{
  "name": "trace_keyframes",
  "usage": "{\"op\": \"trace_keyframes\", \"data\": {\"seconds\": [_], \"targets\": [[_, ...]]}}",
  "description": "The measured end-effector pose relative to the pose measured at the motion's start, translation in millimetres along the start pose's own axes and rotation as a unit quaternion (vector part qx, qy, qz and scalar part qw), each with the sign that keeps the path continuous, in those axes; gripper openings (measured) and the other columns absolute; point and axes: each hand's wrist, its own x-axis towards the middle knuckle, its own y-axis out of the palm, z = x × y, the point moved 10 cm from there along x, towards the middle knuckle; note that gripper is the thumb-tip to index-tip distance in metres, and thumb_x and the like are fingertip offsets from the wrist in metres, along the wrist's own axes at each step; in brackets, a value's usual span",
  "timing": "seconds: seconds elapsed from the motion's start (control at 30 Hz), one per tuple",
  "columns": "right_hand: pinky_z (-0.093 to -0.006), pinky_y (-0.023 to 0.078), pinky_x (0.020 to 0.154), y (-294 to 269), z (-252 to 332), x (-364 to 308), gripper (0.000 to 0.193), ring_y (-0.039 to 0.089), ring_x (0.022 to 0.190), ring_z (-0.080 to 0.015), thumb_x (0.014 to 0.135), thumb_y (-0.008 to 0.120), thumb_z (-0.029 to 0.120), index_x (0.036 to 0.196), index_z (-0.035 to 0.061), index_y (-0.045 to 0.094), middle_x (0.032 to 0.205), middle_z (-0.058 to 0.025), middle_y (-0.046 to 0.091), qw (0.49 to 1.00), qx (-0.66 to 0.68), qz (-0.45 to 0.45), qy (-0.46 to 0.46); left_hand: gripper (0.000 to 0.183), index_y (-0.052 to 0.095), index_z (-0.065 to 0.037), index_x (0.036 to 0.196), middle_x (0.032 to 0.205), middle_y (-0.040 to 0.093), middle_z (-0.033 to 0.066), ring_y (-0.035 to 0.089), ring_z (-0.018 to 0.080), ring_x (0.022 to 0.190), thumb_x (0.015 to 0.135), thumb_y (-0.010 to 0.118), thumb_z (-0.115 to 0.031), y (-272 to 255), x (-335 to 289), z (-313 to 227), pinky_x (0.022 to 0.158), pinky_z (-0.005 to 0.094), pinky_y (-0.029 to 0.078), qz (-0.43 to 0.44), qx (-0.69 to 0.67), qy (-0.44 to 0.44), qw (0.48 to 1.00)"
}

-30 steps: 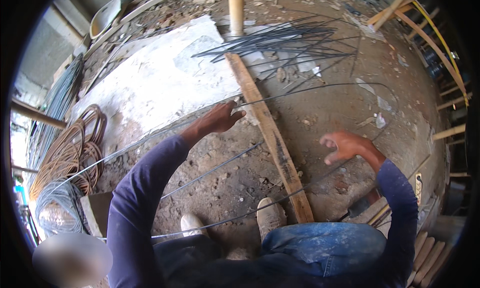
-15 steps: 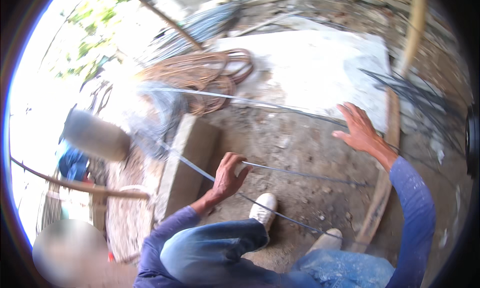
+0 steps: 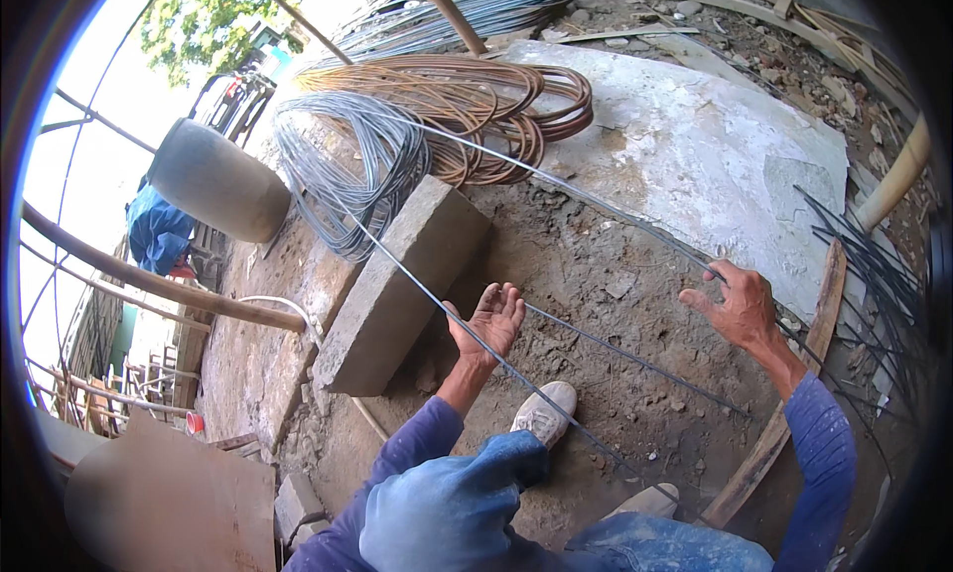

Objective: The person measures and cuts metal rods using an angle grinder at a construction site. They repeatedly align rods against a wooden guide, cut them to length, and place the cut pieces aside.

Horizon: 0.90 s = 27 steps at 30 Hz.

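Observation:
My left hand (image 3: 491, 324) is palm up with its fingers apart, in front of the concrete block. A long thin steel rod (image 3: 412, 277) slants from the grey coil across the base of this hand and on past my shoes. Just off my left fingertips is the end of a shorter rod (image 3: 635, 357), which runs right over the dirt. My right hand (image 3: 745, 309) has its fingers hooked over another long steel rod (image 3: 586, 195), with the thumb held away from it. That rod also leads back toward the grey coil of thin rod (image 3: 347, 145).
Rusty coiled rods (image 3: 496, 86) lie behind the grey coil. The concrete block (image 3: 397, 284) stands left of my hands, a wooden plank (image 3: 784, 423) lies at the right, and dark cut rods (image 3: 869, 284) lie beyond it. A barrel (image 3: 223, 180) and a bamboo pole (image 3: 169, 284) are farther left.
My left hand has turned palm up and opened, away from the shorter rod's end. My right hand has lowered and its fingers have curled onto the far rod. The view has shifted.

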Motion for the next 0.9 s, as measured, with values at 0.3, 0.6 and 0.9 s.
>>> {"op": "trace_keyframes", "data": {"seconds": [0.3,0.6,0.9], "targets": [[-0.0376,0.058,0.052,-34,84,-94,0.091,0.070,0.060,-0.0216,0.082,0.070,0.090,0.101,0.0016,0.073,0.069,-0.0091,0.066,0.988,-0.039,-0.023,-0.148,0.127,0.058,0.007,0.141,0.146,0.061,0.0294,0.061,0.0442,0.134,0.078,0.049,-0.104,66,32,72,0.113,0.0578,0.054,-0.020,-0.060,0.018,0.998],[-0.0441,0.050,0.083,-20,71,-133,0.104,0.061,0.099,-0.0255,0.064,0.084,0.088,0.114,-0.0008,0.065,0.106,-0.0111,0.062,0.969,-0.199,-0.013,-0.145,0.107,0.035,0.007,0.166,0.173,0.039,0.0258,0.039,0.0413,0.159,0.096,0.056,-0.071,182,37,100,0.130,0.0538,0.036,0.450,-0.103,-0.141,0.876],[-0.0573,0.058,0.077,8,50,-150,0.057,0.072,0.088,-0.0374,0.077,0.079,0.021,0.120,-0.0113,0.059,0.096,-0.0218,0.066,0.986,-0.055,0.154,0.017,0.132,0.050,0.013,0.149,0.146,0.061,0.0273,0.063,0.0393,0.132,0.087,0.031,-0.102,171,57,109,0.111,0.0496,0.055,0.361,-0.112,-0.179,0.908]]}}
